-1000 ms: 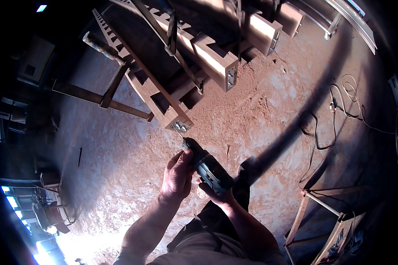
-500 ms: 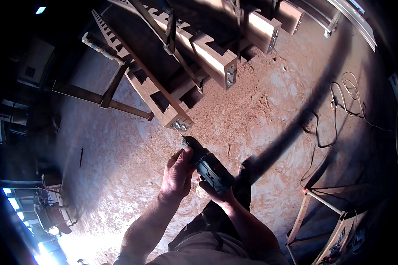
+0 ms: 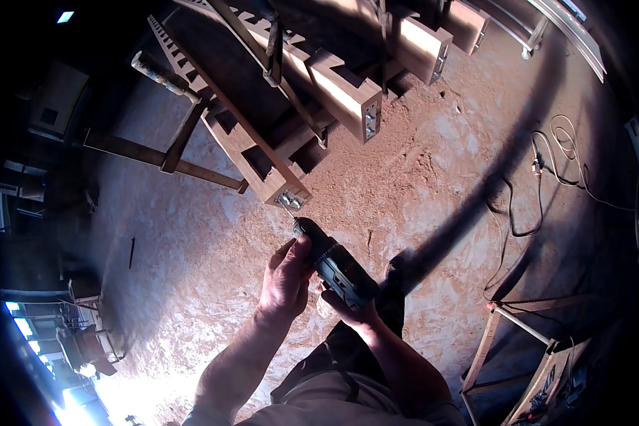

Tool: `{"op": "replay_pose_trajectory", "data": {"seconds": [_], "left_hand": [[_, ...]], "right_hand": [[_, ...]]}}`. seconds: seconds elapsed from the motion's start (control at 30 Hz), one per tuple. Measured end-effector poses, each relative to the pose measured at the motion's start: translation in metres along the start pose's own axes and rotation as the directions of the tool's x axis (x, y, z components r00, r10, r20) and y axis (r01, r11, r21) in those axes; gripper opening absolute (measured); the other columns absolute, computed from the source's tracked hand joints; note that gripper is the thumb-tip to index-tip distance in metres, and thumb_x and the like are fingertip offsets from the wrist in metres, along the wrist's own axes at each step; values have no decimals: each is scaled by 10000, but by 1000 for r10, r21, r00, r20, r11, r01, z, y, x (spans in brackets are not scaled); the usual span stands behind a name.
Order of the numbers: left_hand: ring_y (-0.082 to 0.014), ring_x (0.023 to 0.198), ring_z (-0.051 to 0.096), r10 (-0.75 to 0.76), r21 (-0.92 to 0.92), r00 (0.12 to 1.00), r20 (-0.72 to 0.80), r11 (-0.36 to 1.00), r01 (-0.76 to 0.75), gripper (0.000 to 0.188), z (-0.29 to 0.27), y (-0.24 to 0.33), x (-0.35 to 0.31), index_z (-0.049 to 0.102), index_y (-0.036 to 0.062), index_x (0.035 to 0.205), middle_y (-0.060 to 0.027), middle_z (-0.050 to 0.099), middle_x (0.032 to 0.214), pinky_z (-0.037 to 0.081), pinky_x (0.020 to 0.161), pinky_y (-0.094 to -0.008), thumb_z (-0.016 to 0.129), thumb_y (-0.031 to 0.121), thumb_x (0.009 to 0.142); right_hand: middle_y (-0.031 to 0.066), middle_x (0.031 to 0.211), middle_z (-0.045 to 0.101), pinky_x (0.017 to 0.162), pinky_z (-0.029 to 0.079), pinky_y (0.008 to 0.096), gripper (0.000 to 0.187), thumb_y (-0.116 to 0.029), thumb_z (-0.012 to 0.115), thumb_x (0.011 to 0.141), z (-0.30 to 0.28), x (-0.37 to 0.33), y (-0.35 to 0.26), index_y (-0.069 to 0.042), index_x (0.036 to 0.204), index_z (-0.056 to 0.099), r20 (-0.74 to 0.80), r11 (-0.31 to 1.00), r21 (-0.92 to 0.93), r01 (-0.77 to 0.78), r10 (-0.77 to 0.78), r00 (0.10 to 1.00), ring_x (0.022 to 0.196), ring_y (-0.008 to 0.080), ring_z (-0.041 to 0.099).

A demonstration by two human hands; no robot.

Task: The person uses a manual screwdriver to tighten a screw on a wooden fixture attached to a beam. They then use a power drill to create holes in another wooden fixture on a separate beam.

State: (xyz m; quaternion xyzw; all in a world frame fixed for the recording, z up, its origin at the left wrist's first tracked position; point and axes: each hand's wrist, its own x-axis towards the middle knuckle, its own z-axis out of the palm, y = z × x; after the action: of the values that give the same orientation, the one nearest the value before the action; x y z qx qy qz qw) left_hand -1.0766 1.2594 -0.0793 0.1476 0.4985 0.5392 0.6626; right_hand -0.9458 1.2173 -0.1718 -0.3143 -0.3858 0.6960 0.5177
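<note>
A dark cordless drill [image 3: 342, 273] points up and left in front of me. My right hand [image 3: 348, 309] is wrapped around its grip, mostly hidden under the body. Around the front end by the chuck, my left hand [image 3: 288, 273] has its thumb and fingers closed. The drill's thin bit [image 3: 288, 212] reaches the metal fitting [image 3: 290, 201] on the end of the nearest notched wooden beam [image 3: 266, 186]. Whether the bit sits inside the fitting or only touches it, I cannot tell.
More notched beams [image 3: 344, 99] with metal end fittings lie farther right, with clamps [image 3: 291, 106] across them. Sawdust [image 3: 397, 160] covers the floor. A cable [image 3: 539, 177] coils at the right. A wooden frame [image 3: 508, 348] stands at lower right, and a dark rod [image 3: 131, 253] lies left.
Almost nothing differs. The drill and both hands have shifted very slightly, with the bit still at the beam's metal fitting.
</note>
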Motion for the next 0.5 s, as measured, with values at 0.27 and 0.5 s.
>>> {"op": "replay_pose_trajectory", "data": {"seconds": [0.27, 0.5], "left_hand": [[-234, 959, 676, 20, 23, 1000, -10, 1000, -20, 428, 0, -2, 2, 588, -50, 1182, -145, 684, 1078, 535, 880, -368, 608, 334, 995], [-213, 920, 669, 0, 56, 1000, -21, 998, 1, 408, 6, 1, -5, 598, -42, 1166, -120, 687, 1040, 530, 852, -349, 606, 329, 997]], "right_hand": [[89, 1200, 619, 859, 535, 291, 620, 54, 726, 830, 5, 1, 4, -19, 1392, 473, -30, 999, 39, 2, 0, 1000, 1017, 143, 620], [120, 1275, 600, 930, 518, 332, 613, 66, 714, 825, 5, -4, 35, -1, 1387, 479, -25, 999, 41, 32, -31, 999, 1141, 186, 596]]}}
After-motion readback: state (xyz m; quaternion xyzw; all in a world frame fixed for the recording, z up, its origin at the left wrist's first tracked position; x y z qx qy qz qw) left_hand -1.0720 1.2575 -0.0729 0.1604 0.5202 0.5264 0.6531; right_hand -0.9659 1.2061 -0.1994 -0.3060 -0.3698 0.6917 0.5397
